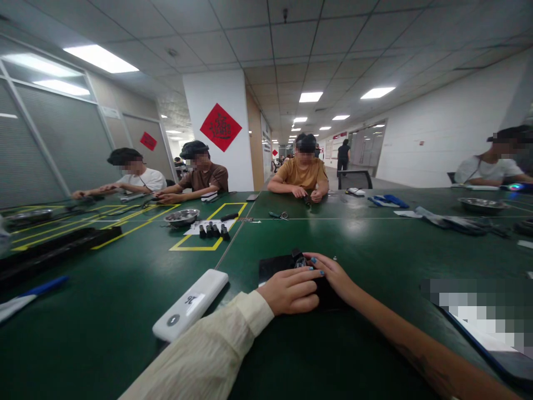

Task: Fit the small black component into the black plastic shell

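Observation:
My left hand, in a cream sleeve, rests with its index finger stretched forward and its other fingers curled. From the right, my right hand reaches round to meet it, and the fingertips of both hands come together. Between them is a small black object with a shiny, clear-looking part; its kind cannot be made out, and my fingers hide much of it. Both hands appear closed on it. Beneath them lies a flat black piece, partly covered by my hands.
A white power bank marked 26 lies left of my sleeve. Several black cylinders and a metal bowl stand farther off on the green table. A tablet-like device is at right. A co-worker sits opposite.

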### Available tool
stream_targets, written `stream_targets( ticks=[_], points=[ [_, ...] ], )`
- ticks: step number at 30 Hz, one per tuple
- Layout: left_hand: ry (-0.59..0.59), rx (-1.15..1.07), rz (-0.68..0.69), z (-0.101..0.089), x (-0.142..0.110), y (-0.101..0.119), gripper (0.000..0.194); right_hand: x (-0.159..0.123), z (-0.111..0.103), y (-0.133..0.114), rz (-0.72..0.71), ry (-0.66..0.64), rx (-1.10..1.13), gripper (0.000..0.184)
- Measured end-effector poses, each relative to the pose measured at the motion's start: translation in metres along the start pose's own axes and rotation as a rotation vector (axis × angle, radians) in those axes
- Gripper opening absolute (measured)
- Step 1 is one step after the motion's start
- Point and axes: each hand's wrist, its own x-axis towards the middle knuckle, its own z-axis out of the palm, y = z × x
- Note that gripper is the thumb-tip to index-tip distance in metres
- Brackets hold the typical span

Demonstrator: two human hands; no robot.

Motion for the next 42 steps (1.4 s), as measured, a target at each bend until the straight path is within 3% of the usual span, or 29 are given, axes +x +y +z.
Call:
stream_targets(
  ticks=[5,12,17,23,29,33,38,42],
  points=[
    [-0.004,-0.019,-0.012,-0.005,0.001,-0.003,0.004,0.000,0.001,0.005,-0.042,-0.022,0.030,0.043],
    [-0.016,0.075,-0.083,0.004,-0.004,-0.007,0.008,0.002,-0.001,0.006,-0.013,0.031,0.234,0.043],
    [-0.046,0.150,-0.229,0.010,-0.015,-0.007,0.014,0.001,0.000,0.004,0.056,0.096,0.440,0.042],
    [-0.180,0.156,-0.397,0.012,-0.017,-0.008,0.026,0.000,0.002,0.001,0.116,0.180,0.577,0.040],
    [-0.136,0.159,-0.503,0.016,-0.016,-0.009,0.027,0.003,0.001,0.003,0.161,0.196,0.671,0.040],
    [-0.138,0.117,-0.612,0.015,-0.017,-0.010,0.035,0.002,0.002,0.000,0.174,0.206,0.665,0.040],
    [-0.265,0.044,-0.815,0.016,-0.018,-0.010,0.047,0.000,0.003,-0.001,0.181,0.215,0.598,0.042],
    [-0.336,0.026,-0.883,0.017,-0.018,-0.010,0.048,0.001,0.004,0.004,0.135,0.223,0.496,0.046]
  ],
)
